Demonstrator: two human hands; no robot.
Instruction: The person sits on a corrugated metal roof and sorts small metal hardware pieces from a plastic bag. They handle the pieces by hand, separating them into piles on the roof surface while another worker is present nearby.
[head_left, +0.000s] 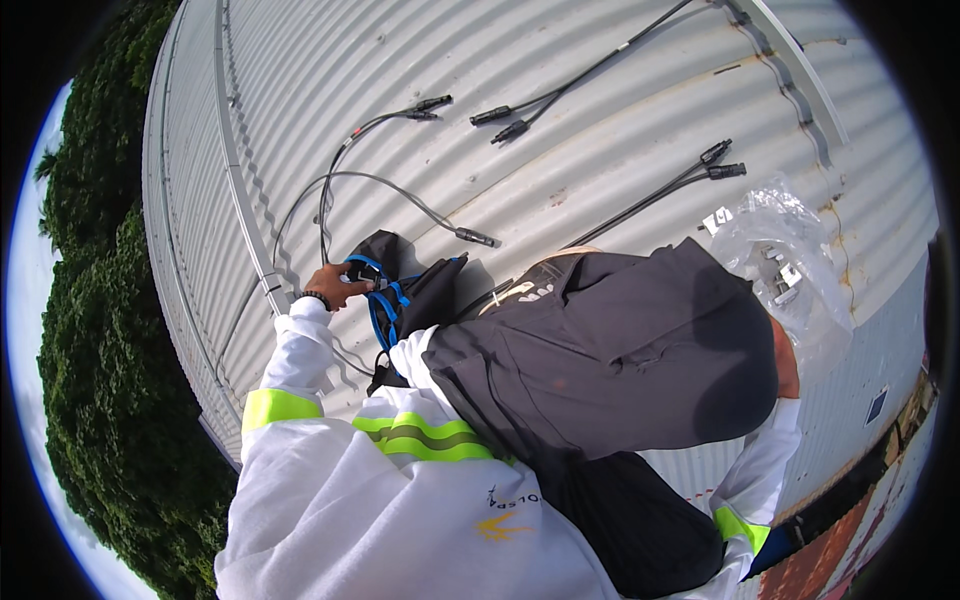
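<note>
My left hand (343, 287), with a dark bead bracelet at the wrist, is closed at the edge of a black bag (432, 297) with blue trim. The bag lies slumped on the corrugated metal roof (520, 205), and a small dark part shows beside my fingertips. Most of my right hand (786, 362) is hidden behind my bent knee; its fingers cannot be seen. Nearest to it is a clear plastic bag (822, 300) with small metal pieces (788, 274) inside.
Black cables with connectors (474, 237) lie ahead, with a further connector pair (722, 172) to the right. A metal rail (240, 180) runs along the left, and another rail (805, 80) lies at the upper right. Trees (110, 390) stand beyond the roof's left edge.
</note>
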